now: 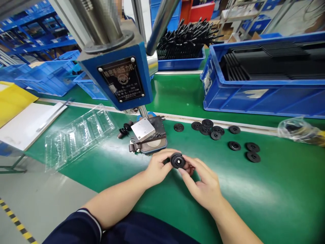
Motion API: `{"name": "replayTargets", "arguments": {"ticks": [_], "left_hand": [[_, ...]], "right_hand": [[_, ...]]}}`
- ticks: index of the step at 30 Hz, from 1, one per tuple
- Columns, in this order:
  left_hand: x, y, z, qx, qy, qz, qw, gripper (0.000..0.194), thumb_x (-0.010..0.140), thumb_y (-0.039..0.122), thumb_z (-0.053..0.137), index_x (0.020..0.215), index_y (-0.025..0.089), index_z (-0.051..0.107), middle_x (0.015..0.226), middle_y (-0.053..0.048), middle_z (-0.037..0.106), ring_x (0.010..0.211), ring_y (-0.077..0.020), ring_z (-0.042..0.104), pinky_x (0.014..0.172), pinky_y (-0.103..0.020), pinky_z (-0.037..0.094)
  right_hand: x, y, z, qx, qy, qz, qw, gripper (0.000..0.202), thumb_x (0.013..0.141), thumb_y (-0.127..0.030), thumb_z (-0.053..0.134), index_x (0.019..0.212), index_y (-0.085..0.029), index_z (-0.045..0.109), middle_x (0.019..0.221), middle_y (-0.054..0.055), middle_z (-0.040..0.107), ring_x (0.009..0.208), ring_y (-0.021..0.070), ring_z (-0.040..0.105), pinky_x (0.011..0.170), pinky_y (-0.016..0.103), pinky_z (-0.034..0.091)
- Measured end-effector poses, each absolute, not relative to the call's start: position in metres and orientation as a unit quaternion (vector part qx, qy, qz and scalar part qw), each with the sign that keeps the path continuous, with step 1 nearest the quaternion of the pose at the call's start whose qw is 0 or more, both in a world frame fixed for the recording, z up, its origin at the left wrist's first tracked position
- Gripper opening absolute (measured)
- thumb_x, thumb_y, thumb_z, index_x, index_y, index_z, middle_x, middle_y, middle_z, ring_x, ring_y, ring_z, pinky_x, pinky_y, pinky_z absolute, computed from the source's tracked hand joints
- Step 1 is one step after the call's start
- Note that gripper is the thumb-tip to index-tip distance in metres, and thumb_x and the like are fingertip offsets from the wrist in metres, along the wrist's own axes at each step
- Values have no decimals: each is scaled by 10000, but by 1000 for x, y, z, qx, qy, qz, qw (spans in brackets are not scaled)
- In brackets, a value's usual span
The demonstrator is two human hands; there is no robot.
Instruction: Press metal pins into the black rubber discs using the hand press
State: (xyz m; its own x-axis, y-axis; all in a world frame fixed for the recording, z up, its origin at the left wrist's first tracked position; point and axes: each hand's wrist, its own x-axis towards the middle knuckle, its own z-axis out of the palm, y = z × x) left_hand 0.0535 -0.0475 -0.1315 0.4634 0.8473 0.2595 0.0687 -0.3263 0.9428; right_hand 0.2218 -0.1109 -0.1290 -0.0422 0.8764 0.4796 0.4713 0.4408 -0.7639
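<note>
A round black part [177, 160] with a small bright centre is held between both hands above the green table. My left hand [159, 166] grips its left side with thumb and fingers. On the right side, my right hand [203, 183] pinches it, thumb below and fingers behind. Just beyond the hands stands the blue hand press [119, 74], with a silver metal block [143, 129] under its ram. Several black discs, among them one nearest the press [178, 127], lie to the right. Small black rollers [125, 129] lie left of the press base.
A clear plastic tray [81, 137] lies at the left. A blue bin [264, 96] of black strips stands at the back right, beside a bin [181, 64] of black parts. A plastic bag [294, 130] rests at the right.
</note>
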Motion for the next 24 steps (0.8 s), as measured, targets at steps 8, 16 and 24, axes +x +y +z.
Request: {"name": "replayTargets", "arguments": {"ticks": [8,16,24], "left_hand": [[52,-46,-133,741,313,367,468,225,916,226,535,1089,177,670,1077,-118,670,1027,-219,623,932,-392,504],[50,-45,-136,779,277,300,475,286,923,161,472,1145,170,652,1035,-116,634,983,-212,597,902,-360,490],[54,-44,-131,758,263,301,515,256,937,173,478,1111,175,666,1059,-108,658,1004,-206,605,921,-347,475]], "right_hand": [[232,-107,-127,-504,-700,178,473,291,870,-143,601,1159,-175,602,874,47,613,715,123,563,653,269,501],[252,-103,-123,-518,-722,230,396,129,895,-225,596,996,-202,674,776,16,658,652,109,590,612,238,491],[252,-103,-120,-538,-702,189,427,157,905,-198,539,955,-206,687,794,14,681,674,118,617,638,254,494]]}}
